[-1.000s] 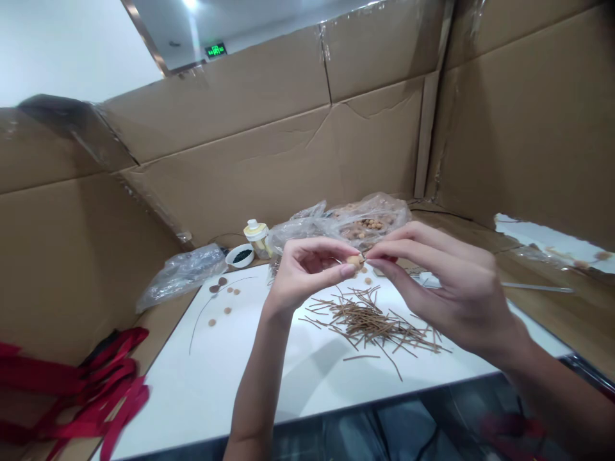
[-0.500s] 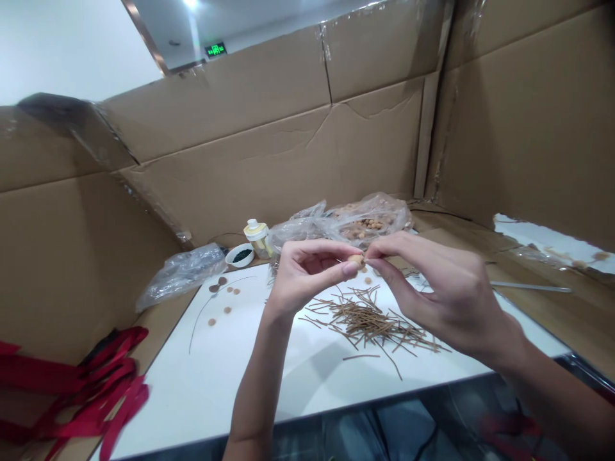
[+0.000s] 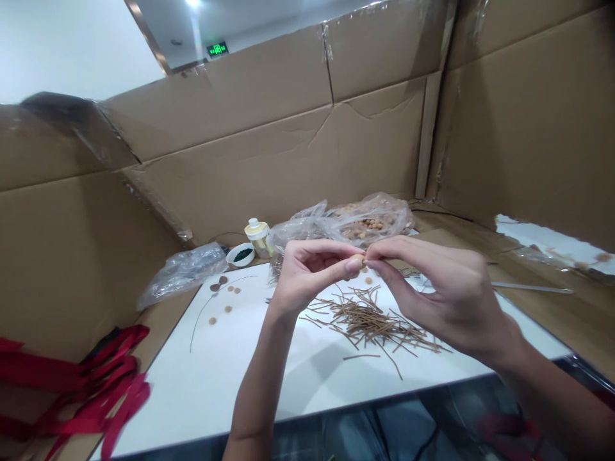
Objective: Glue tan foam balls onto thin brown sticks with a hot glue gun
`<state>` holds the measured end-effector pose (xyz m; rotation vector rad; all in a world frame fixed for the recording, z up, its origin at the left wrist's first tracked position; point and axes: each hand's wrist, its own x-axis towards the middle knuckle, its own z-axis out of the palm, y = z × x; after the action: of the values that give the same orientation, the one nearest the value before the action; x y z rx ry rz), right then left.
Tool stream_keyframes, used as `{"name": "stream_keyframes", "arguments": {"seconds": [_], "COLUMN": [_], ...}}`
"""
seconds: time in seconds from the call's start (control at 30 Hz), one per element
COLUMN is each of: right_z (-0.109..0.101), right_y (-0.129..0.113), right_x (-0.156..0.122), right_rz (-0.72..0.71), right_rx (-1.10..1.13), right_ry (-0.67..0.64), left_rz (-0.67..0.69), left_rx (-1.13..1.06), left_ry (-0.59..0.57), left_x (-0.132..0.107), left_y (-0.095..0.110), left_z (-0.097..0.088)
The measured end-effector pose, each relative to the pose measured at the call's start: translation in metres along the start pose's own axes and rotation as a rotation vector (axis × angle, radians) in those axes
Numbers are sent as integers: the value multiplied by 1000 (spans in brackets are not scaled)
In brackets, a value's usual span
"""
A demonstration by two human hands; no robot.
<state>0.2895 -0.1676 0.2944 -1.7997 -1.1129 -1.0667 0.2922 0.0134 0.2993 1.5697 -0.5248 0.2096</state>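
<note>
A small tan bead [image 3: 358, 258] is pinched between the thumb and forefinger of my left hand [image 3: 298, 275], above the far part of the white tabletop [image 3: 192, 397]. Against the bead's right side, the thumb and forefinger of my right hand [image 3: 442, 294] are pressed together; whatever is between them is too small to make out. Below the hands lies a loose pile of thin brown sticks [image 3: 372, 320]. Several flat tan beads [image 3: 228, 309] are scattered on the left of the tabletop, near two darker brown pieces [image 3: 218, 283] and a thin curved wire [image 3: 192, 323].
Behind the hands rests a clear plastic bag [image 3: 379, 214] of round beads. To its left stand a yellowish bottle [image 3: 259, 238], a white dish [image 3: 240, 262] with dark bits and crumpled plastic [image 3: 180, 275]. Red ribbon [image 3: 115, 390] hangs at left. Cardboard walls [image 3: 269, 173] enclose the table.
Both hands stay at nearly the same spot, still pinched together at the bead. The bead appears slightly turned, and the view has shifted a little.
</note>
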Motion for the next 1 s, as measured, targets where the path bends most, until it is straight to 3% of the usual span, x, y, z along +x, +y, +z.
{"name": "stream_keyframes", "arguments": {"seconds": [0.13, 0.33, 0.6, 0.8, 1.0], "right_z": [-1, -7, -24, -23, -23], "right_y": [4, 27, 52, 61, 64], "right_x": [2, 3, -6, -7, -9], "right_rz": [100, 554, 806, 974, 1057], "right_rx": [106, 664, 1057, 1342, 1493], "right_ry": [-11, -107, -510, -439, -556], "left_rz": [-32, -51, -98, -106, -114], "left_rx": [-36, -106, -58, -80, -77], "left_ry": [11, 24, 59, 4, -21], "left_x": [3, 9, 12, 13, 13], "left_y": [-5, -9, -9, -10, -10], "left_z": [-1, -3, -7, -9, -10]}}
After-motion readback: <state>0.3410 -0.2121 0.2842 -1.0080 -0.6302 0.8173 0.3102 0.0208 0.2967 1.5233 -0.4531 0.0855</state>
